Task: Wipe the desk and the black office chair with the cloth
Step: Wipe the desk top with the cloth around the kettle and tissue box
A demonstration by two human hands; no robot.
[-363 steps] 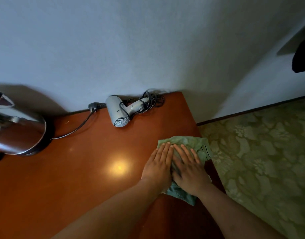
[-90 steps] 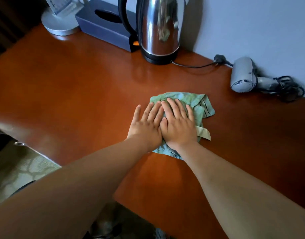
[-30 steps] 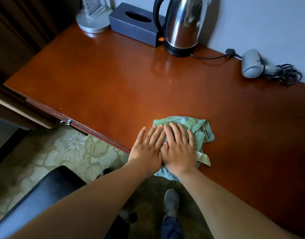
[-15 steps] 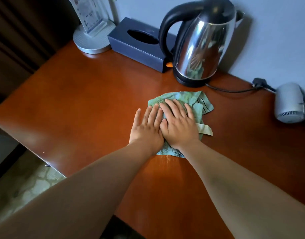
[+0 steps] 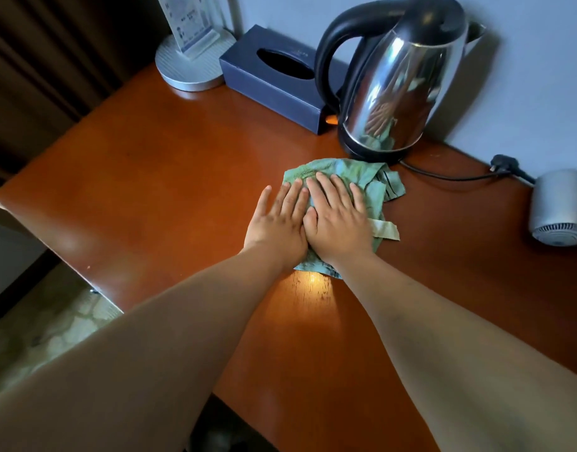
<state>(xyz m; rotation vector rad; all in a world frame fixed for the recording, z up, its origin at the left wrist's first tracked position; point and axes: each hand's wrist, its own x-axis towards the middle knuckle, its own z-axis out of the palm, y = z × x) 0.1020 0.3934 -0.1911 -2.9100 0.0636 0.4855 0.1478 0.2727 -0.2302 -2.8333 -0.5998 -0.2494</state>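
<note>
The desk [image 5: 156, 177] takes up most of what I see, its clutter of kettle [image 5: 394, 83], tissue box [image 5: 274, 76] and hair dryer [image 5: 558, 210] kept back by the wall, probably so the middle stays free for wiping. The cloth [image 5: 362, 174] lies bunched just before the kettle's base. The left hand [image 5: 277, 220] and right hand [image 5: 337, 220] press it side by side, fingers straight and flat, likely to spread the pressure.

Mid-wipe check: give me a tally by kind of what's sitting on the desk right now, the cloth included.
Cloths: 1, the green cloth under both flat hands
Electric appliances: 2, the steel kettle and the grey hair dryer
Tissue boxes: 1, the dark blue tissue box
Card stands: 1, the round-based card stand
Total: 5
</note>
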